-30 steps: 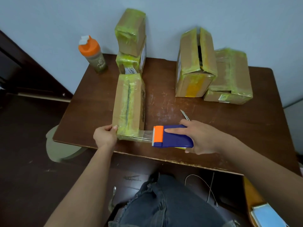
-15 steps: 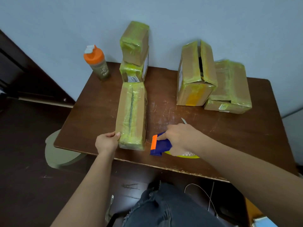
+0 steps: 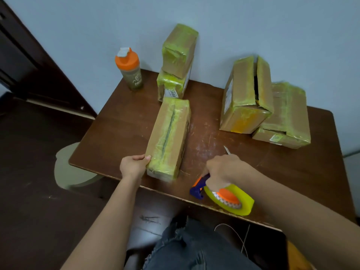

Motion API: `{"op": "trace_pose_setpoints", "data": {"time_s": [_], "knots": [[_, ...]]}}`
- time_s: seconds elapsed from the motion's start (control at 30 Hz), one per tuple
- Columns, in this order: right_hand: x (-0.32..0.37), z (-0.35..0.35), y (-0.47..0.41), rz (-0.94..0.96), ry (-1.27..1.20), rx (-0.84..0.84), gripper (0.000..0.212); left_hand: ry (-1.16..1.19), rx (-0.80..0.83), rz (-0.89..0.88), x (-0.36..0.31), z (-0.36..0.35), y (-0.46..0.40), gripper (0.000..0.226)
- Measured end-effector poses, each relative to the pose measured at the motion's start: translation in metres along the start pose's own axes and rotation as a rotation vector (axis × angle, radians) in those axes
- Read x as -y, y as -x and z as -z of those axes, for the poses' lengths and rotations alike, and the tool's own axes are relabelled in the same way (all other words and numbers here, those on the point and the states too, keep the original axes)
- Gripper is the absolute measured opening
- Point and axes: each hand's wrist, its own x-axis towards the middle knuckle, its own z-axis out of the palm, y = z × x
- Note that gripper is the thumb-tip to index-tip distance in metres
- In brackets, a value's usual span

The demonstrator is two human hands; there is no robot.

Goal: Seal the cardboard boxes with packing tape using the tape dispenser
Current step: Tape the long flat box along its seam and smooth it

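At lower centre my left hand (image 3: 134, 165) grips the near end of the taped box (image 3: 168, 137) on the desk (image 3: 120, 129). Lower right, my right hand (image 3: 224, 169) fingers hold the dispenser (image 3: 220, 193). Upper right, the gaping box (image 3: 246, 94) looks unsealed.
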Motion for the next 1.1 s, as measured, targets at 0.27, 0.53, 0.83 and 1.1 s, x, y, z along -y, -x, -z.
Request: {"op": "trace_pose_setpoints", "data": {"time_s": [0.27, 0.53, 0.83, 1.1], "knots": [[-0.023, -0.007, -0.005, -0.194, 0.0, -0.263, 0.034, -0.063, -0.018, 0.013, 0.004, -0.005, 0.011, 0.018], [-0.025, -0.031, -0.02, -0.202, -0.048, -0.317, 0.061, -0.197, -0.032, -0.109, 0.021, -0.005, 0.034, 0.022], [-0.023, -0.032, -0.03, -0.151, 0.027, -0.437, 0.085, -0.194, 0.043, -0.077, 0.025, -0.006, 0.031, 0.017], [0.025, -0.06, -0.01, 0.081, -0.388, -0.757, 0.019, -0.201, 0.048, -0.073, 0.029, -0.006, 0.03, 0.018]]}}
